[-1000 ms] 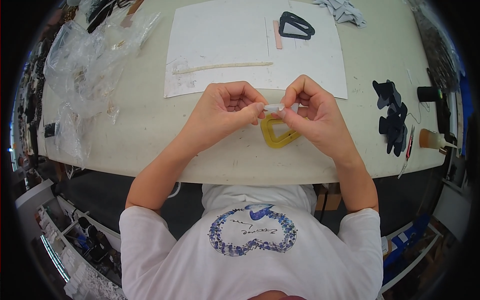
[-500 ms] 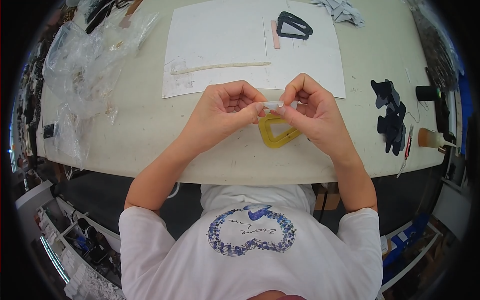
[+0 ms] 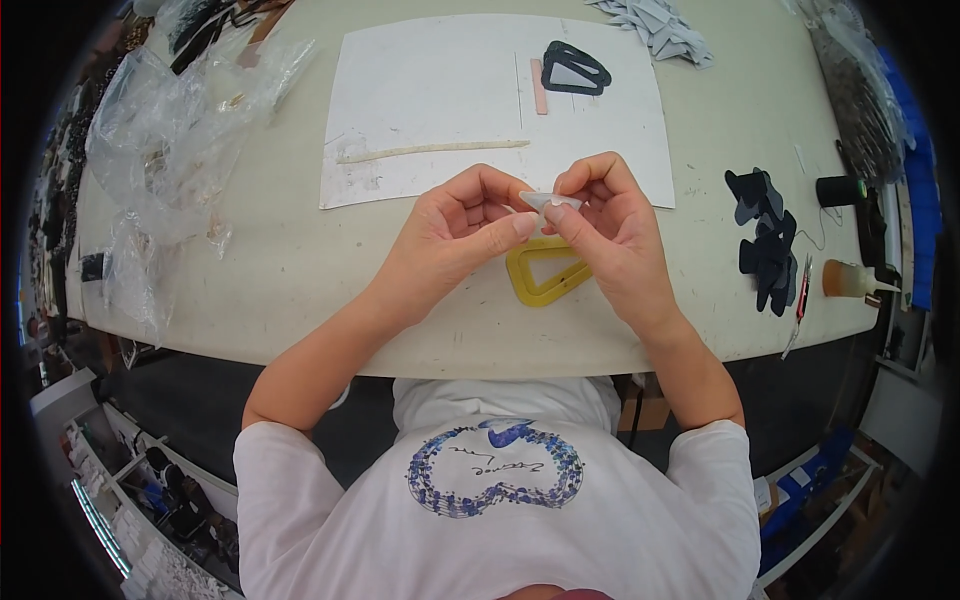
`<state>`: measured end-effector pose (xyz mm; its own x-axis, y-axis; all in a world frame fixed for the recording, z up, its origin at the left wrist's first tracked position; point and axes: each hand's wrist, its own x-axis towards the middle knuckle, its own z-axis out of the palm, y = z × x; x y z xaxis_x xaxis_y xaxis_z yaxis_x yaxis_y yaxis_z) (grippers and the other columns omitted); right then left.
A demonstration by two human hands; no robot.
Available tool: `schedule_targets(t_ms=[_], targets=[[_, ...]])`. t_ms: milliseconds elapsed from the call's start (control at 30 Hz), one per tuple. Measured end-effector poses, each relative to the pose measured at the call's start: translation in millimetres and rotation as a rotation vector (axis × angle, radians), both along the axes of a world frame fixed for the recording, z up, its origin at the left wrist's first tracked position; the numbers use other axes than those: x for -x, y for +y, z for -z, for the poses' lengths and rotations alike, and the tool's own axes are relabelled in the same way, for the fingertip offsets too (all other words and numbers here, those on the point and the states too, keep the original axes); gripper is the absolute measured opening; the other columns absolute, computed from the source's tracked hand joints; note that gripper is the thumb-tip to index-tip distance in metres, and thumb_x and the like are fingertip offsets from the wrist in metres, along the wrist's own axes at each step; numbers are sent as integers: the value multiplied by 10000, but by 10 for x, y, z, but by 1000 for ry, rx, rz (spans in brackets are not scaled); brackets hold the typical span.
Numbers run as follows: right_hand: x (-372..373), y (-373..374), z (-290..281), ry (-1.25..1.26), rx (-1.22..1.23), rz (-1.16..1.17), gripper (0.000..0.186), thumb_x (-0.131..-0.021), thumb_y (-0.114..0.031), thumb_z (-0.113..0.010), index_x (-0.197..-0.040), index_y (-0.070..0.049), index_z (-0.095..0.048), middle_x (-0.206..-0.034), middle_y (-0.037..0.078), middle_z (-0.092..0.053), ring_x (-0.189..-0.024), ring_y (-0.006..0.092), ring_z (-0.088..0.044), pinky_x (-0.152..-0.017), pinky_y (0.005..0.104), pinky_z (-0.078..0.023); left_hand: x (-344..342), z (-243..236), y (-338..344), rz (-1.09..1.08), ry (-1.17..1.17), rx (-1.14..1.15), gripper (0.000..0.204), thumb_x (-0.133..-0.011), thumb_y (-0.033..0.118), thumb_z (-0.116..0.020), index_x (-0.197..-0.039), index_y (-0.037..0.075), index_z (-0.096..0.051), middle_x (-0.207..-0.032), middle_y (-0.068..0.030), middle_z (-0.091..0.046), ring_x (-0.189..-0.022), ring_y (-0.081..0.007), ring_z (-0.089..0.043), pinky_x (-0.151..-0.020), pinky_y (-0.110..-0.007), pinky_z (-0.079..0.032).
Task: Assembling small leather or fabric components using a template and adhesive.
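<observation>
A small whitish triangular piece (image 3: 540, 199) is held up over the near part of the table. My right hand (image 3: 622, 225) pinches it between thumb and fingers. My left hand (image 3: 455, 232) is curled at its left corner, fingertips touching it and the thumb just below; the exact grip is partly hidden. Beneath my hands a yellow rounded-triangle frame (image 3: 532, 292) lies flat, its right end covered by my right hand.
Farther off lies a white board (image 3: 430, 85) bearing dark triangular frames (image 3: 578, 62), a pink strip (image 3: 540, 88) and a cream strip (image 3: 435, 150). Grey pieces (image 3: 660, 30), dark cut pieces (image 3: 768, 245), a knife (image 3: 798, 310), thread (image 3: 840, 190), a bottle (image 3: 845, 279) and plastic wrap (image 3: 180, 140) surround it.
The white piece has turned so more of its flat face shows. My left thumb has slid slightly off it. The view has shifted a little, moving the table things left and down.
</observation>
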<state>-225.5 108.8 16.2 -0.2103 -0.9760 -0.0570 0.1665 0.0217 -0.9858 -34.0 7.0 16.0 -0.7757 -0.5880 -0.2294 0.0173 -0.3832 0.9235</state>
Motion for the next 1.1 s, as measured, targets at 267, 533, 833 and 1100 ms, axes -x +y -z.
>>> schedule_targets(t_ms=[267, 533, 833, 1100], targets=[[-63, 27, 45, 6, -41, -65, 330, -1047, -164, -761, -1280, -59, -552, -1116, 11, -576, -1039, 79, -589, -892, 267, -521, -9, 82, -32, -21, 69, -274, 148, -1055, 172, -728, -1152, 75, -671, -1171, -28, -735, -1083, -109, -664, -990, -297, -518], [59, 59, -169, 256, -36, -86, 251, -1017, -179, -784, -1188, -30, -677, -1069, 23, -696, -988, 120, -646, -905, 281, -542, -99, -122, -100, 173, -152, 140, 63, -1004, 96, -726, -1031, 61, -681, -972, 17, -722, -900, -59, -658, -877, -261, -528], [55, 231, -176, 471, -130, -168, 141, -998, -157, -775, -1019, -38, -701, -962, 55, -719, -861, 179, -671, -798, 335, -556, -77, -185, 43, 253, -261, 523, 80, -929, 38, -766, -967, -14, -718, -833, -39, -727, -785, -97, -678, -778, -277, -555], [62, 324, -95, 789, -18, -231, 115, -936, -168, -815, -951, -117, -713, -870, -8, -658, -893, 195, -554, -906, 362, -390, -89, -202, 5, 396, -318, 649, 131, -887, 32, -790, -1009, 26, -741, -904, -66, -745, -813, -194, -696, -843, -337, -553]])
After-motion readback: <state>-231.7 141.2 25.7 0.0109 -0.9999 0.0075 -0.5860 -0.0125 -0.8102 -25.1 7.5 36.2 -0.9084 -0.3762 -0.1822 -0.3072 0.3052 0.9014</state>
